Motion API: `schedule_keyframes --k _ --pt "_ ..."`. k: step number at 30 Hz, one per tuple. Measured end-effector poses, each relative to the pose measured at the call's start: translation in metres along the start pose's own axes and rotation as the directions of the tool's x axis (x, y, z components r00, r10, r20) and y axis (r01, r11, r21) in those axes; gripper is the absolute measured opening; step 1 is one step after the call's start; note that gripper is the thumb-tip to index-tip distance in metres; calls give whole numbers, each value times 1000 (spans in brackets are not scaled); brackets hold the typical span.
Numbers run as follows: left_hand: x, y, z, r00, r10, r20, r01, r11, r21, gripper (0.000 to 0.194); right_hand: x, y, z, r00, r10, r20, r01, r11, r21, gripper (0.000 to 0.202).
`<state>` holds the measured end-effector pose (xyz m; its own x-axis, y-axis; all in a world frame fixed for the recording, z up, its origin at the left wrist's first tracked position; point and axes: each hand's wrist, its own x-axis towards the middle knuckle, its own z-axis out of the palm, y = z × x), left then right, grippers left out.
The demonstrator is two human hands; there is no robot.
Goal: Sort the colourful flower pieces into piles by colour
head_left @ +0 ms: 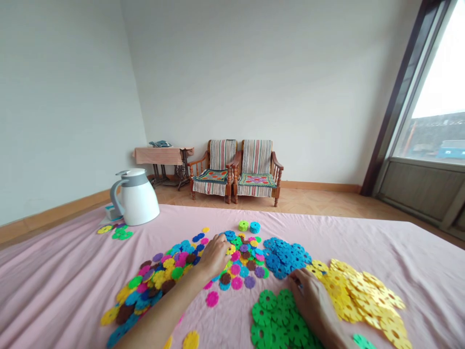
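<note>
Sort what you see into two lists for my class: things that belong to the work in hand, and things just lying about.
Seem to belong to the work:
mixed-colour discs, by the left hand
blue discs, green discs and yellow discs, near the right hand

Seem just lying about:
white-and-grey jug
two chairs
cloth-draped table

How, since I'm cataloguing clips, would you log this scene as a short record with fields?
Surface: pink cloth
Left hand: over the mixed discs; whether it holds one is unclear
Right hand: at the edge of the green pile, near the blue pile and yellow pile; grip unclear
Set apart: green stack and blue stack, side by side
Container: white jug, upright
Background: two wooden chairs before a pale wall
</note>
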<state>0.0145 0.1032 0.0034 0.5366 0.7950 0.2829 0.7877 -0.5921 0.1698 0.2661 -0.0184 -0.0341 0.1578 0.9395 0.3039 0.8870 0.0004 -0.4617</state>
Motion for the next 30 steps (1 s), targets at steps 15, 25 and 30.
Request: schedule_keyframes --k 15,25,30 --pt "-6 26 -6 942 60 -330 -151 954 -258 19 -3 -23 -8 983 -70 -170 91 988 122 24" --pt "-25 93 -2 999 26 -26 -37 708 -705 24 -8 -55 -13 994 -65 -93 104 843 527 13" --pt "-20 79 7 997 -19 -80 -43 708 -705 23 2 -30 -19 969 64 -238 12 952 305 20"
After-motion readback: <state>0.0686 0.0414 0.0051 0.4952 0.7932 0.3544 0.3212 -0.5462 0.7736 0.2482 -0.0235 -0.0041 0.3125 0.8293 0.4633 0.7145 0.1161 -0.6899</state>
